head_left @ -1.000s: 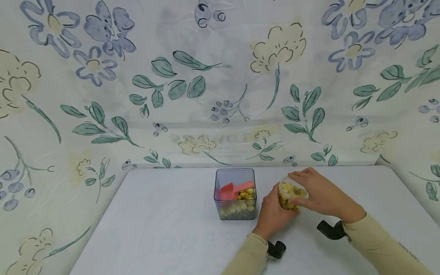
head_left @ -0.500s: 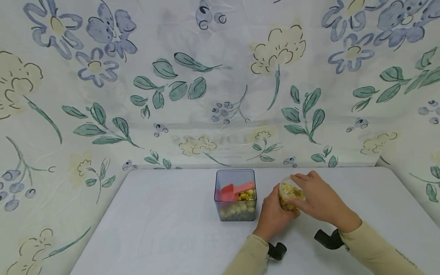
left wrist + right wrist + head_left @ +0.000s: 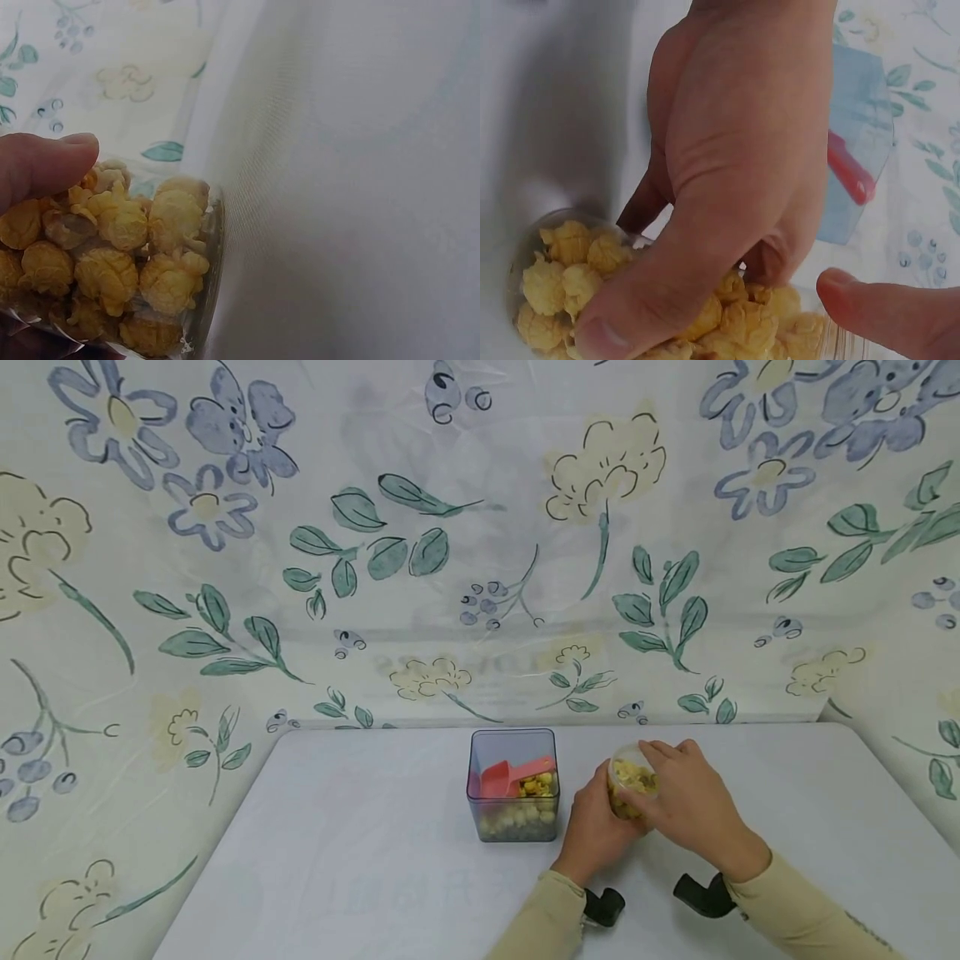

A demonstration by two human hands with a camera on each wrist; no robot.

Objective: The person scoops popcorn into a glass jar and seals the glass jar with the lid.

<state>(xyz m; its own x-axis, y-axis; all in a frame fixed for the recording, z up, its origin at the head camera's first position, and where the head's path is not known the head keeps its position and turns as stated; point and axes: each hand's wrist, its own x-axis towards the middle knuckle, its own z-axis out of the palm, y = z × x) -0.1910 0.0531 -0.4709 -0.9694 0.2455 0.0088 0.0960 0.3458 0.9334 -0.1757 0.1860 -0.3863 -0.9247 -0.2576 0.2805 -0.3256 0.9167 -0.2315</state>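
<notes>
Since a second ago your right hand [image 3: 693, 802] has slid left and lower over the small round clear plastic jar of yellow popcorn [image 3: 630, 787], fingers curled on its top. Your left hand [image 3: 596, 831] grips the jar's side. It stands right of centre on the white counter [image 3: 360, 860], beside the square clear bin [image 3: 513, 785] holding a pink scoop [image 3: 498, 777].

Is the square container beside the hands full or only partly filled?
Partly filled. The square container holds popcorn only in its lower part, with a pink scoop resting on top and clear wall above.
</notes>
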